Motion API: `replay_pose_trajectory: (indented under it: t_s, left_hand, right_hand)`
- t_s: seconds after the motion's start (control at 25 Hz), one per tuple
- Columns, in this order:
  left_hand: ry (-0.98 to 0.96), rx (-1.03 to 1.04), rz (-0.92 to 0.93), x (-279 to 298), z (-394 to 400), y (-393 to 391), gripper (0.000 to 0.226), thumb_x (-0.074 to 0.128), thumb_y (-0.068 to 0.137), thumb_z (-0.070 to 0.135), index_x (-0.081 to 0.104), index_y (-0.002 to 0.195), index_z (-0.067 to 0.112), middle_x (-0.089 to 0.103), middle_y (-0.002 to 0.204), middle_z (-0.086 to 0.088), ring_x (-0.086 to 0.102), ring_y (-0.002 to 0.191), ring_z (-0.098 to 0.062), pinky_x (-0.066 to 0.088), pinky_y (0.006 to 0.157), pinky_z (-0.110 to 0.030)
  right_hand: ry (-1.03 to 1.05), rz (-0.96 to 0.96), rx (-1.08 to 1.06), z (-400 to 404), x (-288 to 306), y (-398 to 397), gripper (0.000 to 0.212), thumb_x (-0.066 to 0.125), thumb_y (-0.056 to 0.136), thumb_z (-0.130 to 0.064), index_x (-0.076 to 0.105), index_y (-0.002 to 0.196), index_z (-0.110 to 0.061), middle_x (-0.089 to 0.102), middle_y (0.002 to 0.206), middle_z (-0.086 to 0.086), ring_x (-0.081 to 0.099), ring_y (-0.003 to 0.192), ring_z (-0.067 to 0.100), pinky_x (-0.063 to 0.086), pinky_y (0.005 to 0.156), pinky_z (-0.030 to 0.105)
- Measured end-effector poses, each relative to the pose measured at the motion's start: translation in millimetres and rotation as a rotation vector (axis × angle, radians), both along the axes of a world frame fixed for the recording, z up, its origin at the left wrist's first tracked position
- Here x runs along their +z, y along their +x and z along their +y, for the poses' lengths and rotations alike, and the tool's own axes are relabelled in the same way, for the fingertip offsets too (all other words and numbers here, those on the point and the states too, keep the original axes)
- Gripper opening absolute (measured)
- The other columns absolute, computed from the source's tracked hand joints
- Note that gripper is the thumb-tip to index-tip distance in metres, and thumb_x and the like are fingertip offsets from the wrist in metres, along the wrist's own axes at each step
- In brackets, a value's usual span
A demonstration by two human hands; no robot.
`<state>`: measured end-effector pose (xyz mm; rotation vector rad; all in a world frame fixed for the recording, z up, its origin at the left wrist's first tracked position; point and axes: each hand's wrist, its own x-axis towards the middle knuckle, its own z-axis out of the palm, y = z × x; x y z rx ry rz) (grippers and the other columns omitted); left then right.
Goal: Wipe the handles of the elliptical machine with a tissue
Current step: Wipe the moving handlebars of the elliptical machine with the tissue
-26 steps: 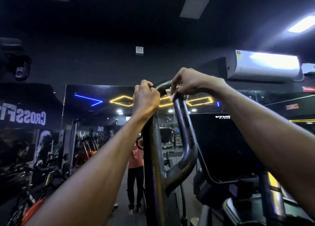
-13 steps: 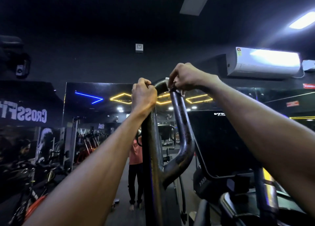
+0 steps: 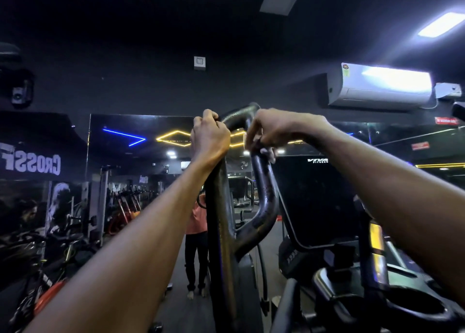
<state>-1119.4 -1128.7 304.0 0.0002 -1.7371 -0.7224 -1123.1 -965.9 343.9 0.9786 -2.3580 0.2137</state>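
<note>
A dim gym with black walls and a mirrored wall is seen from head height. The frame is filled at centre by the dark, worn metal loop handle of an elliptical machine, which rises as an upright post, bends over at the top and comes back down on the right to rejoin the post. To its right the machine's black console screen is set, tilted. A white air-conditioning unit is mounted high on the right wall, under a bright ceiling light panel. A person in a pink top (seen from behind) is visible past the post.

Two bare forearms are stretched up to the loop's top. The left hand is curled tightly round the upper post, just below the bend. The right hand is wrapped over the right limb just beneath the bend, and a small white tissue is pinched against the metal there; only a scrap of it shows under the fingers.
</note>
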Motion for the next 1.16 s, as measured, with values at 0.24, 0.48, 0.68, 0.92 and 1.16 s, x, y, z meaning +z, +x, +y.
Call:
replay_pose_trajectory:
  t_s: [0.24, 0.48, 0.68, 0.92, 1.16]
  left_hand:
    - [-0.081, 0.026, -0.009, -9, -1, 1, 0.028, 0.038, 0.099, 0.022, 0.050, 0.124, 0.016, 0.041, 0.104, -0.001, 0.043, 0.092, -0.016, 0.032, 0.075, -0.032]
    - [-0.088, 0.029, -0.010, -12, -3, -1, 0.030, 0.038, 0.101, 0.024, 0.048, 0.129, 0.016, 0.047, 0.116, -0.008, 0.043, 0.095, -0.017, 0.034, 0.076, -0.032]
    - [-0.101, 0.021, -0.033, -17, -3, 4, 0.030, 0.037, 0.103, 0.023, 0.045, 0.130, 0.015, 0.048, 0.118, -0.009, 0.043, 0.092, -0.017, 0.034, 0.072, -0.031]
    - [-0.118, -0.038, -0.035, -24, -7, 9, 0.027, 0.037, 0.103, 0.022, 0.045, 0.127, 0.012, 0.045, 0.110, -0.005, 0.044, 0.084, -0.014, 0.029, 0.059, -0.024]
    - [-0.132, -0.135, -0.034, -37, -18, 13, 0.030, 0.037, 0.103, 0.023, 0.045, 0.131, 0.014, 0.049, 0.114, -0.004, 0.046, 0.079, -0.008, 0.042, 0.064, -0.025]
  right_hand:
    - [-0.064, 0.229, -0.015, -1, -14, -7, 0.010, 0.075, 0.081, -0.025, 0.065, 0.084, -0.023, 0.065, 0.091, 0.006, 0.064, 0.088, 0.027, 0.054, 0.070, 0.038]
    - [0.002, 0.089, -0.117, -1, -15, 13, 0.015, 0.084, 0.073, -0.022, 0.076, 0.085, -0.021, 0.068, 0.078, 0.000, 0.066, 0.066, 0.014, 0.053, 0.054, 0.026]
    - [-0.064, 0.135, -0.085, 2, -32, 20, 0.018, 0.080, 0.076, -0.019, 0.071, 0.090, -0.014, 0.066, 0.088, 0.007, 0.066, 0.071, 0.020, 0.053, 0.061, 0.029]
    - [-0.108, 0.114, -0.109, 1, -41, 28, 0.011, 0.074, 0.075, -0.008, 0.074, 0.082, -0.016, 0.068, 0.083, 0.007, 0.069, 0.075, 0.023, 0.053, 0.063, 0.027]
    - [-0.115, 0.053, -0.119, 5, -53, 36, 0.013, 0.077, 0.076, -0.009, 0.070, 0.073, -0.019, 0.066, 0.073, 0.004, 0.070, 0.066, 0.020, 0.043, 0.048, 0.016]
